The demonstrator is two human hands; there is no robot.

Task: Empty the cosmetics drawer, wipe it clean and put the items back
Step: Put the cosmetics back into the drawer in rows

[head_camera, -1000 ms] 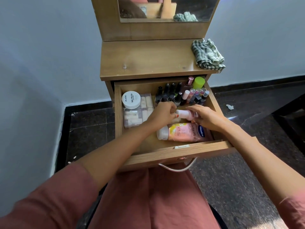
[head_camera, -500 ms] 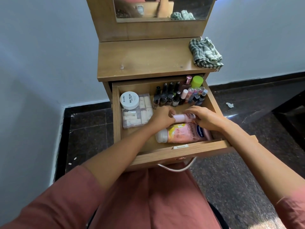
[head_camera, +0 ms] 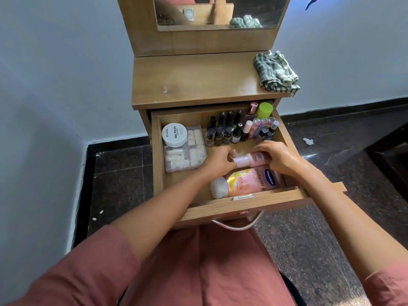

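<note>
Both hands are closing on a small pink bottle (head_camera: 250, 159) held sideways inside the open cosmetics drawer (head_camera: 157, 155): the left hand (head_camera: 217, 163) is pinching its pale cap end with curled fingers, while the right hand (head_camera: 278, 159) is curling over the pink body from the other side. The bottle is hovering low over the drawer's front right part, just behind a larger pink Vaseline lotion bottle (head_camera: 249, 181) that is lying on its side along the front wall; whether the two bottles are touching cannot be told. Behind the hands, a cluster of dark-capped nail polish bottles (head_camera: 223, 131) is standing upright against the back wall, with several slimmer pastel-capped tubes (head_camera: 261, 127) beside them and a lime-green cap (head_camera: 265, 110) showing in the far right corner. At the left, a white round jar marked "nail polish" (head_camera: 174, 134) is sitting on a clear plastic box (head_camera: 195, 152) of small pale items. A curved metal handle (head_camera: 238, 226) is hanging from the drawer front, above the person's reddish-pink lap. On the wooden dressing-table top (head_camera: 194, 80), a crumpled green checked cloth (head_camera: 276, 72) is lying at the right edge, below the mirror (head_camera: 220, 12). A small white scrap (head_camera: 308, 141) is lying on the dark stone floor (head_camera: 121, 173) to the right.
</note>
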